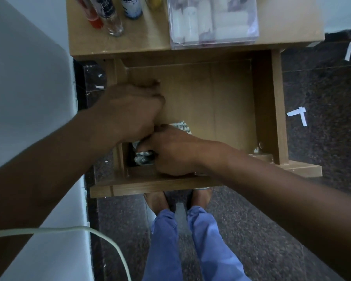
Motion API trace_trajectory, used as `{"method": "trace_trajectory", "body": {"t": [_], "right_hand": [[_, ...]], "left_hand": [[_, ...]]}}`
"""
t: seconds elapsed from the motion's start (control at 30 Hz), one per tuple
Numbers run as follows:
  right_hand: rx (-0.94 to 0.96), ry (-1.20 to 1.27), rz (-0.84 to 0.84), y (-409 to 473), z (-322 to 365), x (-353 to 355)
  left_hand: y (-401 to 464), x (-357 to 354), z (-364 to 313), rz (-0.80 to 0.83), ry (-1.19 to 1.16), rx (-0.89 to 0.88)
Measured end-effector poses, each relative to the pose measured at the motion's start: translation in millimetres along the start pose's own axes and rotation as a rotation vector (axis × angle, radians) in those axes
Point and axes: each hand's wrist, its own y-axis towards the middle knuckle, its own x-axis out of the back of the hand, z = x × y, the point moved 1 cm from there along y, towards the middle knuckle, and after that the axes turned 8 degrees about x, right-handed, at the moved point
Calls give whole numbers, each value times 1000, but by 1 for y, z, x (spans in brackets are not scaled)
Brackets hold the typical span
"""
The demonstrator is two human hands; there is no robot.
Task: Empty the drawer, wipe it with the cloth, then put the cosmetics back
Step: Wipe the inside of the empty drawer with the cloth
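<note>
Open wooden drawer (231, 102), patterned cloth (180, 126) crumpled in its near-left corner

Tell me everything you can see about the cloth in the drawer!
The cloth looks pale with a dark printed pattern and is bunched up, mostly hidden under the hands. It lies at the near left corner of the open wooden drawer. The right hand grips it, and one patterned edge pokes out behind that hand. The left hand is close above it; whether it touches cannot be told.

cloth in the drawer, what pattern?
Light cloth with dark printed markings, seen in the head view.
</note>
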Motion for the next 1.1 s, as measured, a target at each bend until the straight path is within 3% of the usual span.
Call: {"method": "trace_trajectory", "body": {"t": [0.27, 0.47, 0.57, 0.7, 0.8, 0.97, 1.03, 1.1], "right_hand": [[-109, -260, 109, -58, -43, 37], [-370, -279, -404, -90, -79, 35], [-387, -304, -511, -70, -80, 27], [-156, -320, -337, -56, -64, 29], [-224, -385, -214, -71, -67, 35], [-493, -434, -500, -64, -87, 48], [-435, -463, -555, -47, -86, 47], [-288, -451, -504, -36, -80, 48]], "left_hand": [[-15, -9, -11, -105, 137, 7], [-11, -20, -27, -132, 145, 148], [-3, -19, -31, -91, 40, 191], [0, -20, -34, -82, -22, 208], [-3, -22, -34, -86, -18, 217], [-3, -22, -41, -49, -64, 244], [-2, -21, -43, -33, -87, 260], [-1, -20, -44, -18, -105, 269]]}}
